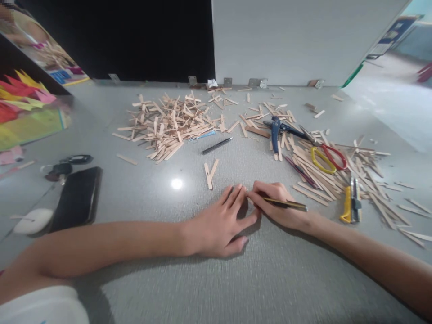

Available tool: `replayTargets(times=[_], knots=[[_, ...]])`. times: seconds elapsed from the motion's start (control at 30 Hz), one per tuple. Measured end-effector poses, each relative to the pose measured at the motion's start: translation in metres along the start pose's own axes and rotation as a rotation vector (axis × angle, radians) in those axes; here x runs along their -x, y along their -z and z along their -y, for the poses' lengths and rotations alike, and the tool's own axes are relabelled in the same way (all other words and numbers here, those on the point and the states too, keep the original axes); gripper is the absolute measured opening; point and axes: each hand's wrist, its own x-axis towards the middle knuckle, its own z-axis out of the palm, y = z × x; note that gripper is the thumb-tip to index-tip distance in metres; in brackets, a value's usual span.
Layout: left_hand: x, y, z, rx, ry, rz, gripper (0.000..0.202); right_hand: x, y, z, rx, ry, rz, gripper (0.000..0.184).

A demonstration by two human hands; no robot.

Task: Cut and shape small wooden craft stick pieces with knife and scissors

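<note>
My left hand point(224, 222) lies palm down on the grey table, fingers stretched toward my right hand. Whatever may be under those fingertips is hidden. Close beside it, my right hand point(281, 207) is closed around a dark pencil point(286, 204) with yellowish stripes. The pencil slants with its back end to the right, and its tip is by my left fingertips, too covered to make out. Just beyond my left hand, two short wooden sticks point(209, 175) meet in a V shape. A dark pen point(217, 146) rests farther back.
Behind is a heap of wooden sticks point(168, 121). To the right are blue-handled pliers point(276, 132), red-and-yellow scissors point(324, 159), a yellow cutter point(347, 204) and more sticks point(313, 171). A phone point(77, 198), keys point(60, 171) and a white mouse point(33, 221) lie left.
</note>
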Motion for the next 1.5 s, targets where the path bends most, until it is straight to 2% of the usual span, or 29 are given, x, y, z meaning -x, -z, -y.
replayTargets(times=[0.27, 0.53, 0.83, 1.03, 1.2, 1.5], knots=[[-0.001, 0.0, 0.001, 0.032, 0.021, 0.017, 0.073, -0.004, -0.001, 0.004, -0.034, -0.056, 0.0, 0.04], [0.0, -0.002, 0.002, 0.035, 0.028, 0.028, 0.073, -0.003, 0.002, 0.001, -0.033, -0.031, 0.037, 0.043], [-0.002, 0.002, 0.002, 0.047, 0.05, 0.059, 0.075, -0.001, -0.001, -0.006, 0.007, 0.019, 0.014, 0.047], [-0.003, 0.002, 0.001, 0.042, 0.07, 0.074, 0.072, -0.002, 0.006, -0.007, 0.061, 0.104, 0.075, 0.041], [-0.001, -0.002, 0.002, 0.042, 0.061, 0.029, 0.073, -0.002, 0.011, -0.007, 0.054, 0.067, 0.13, 0.042], [-0.001, -0.002, 0.003, 0.03, 0.053, 0.056, 0.076, -0.005, 0.018, -0.002, 0.068, 0.036, 0.209, 0.043]])
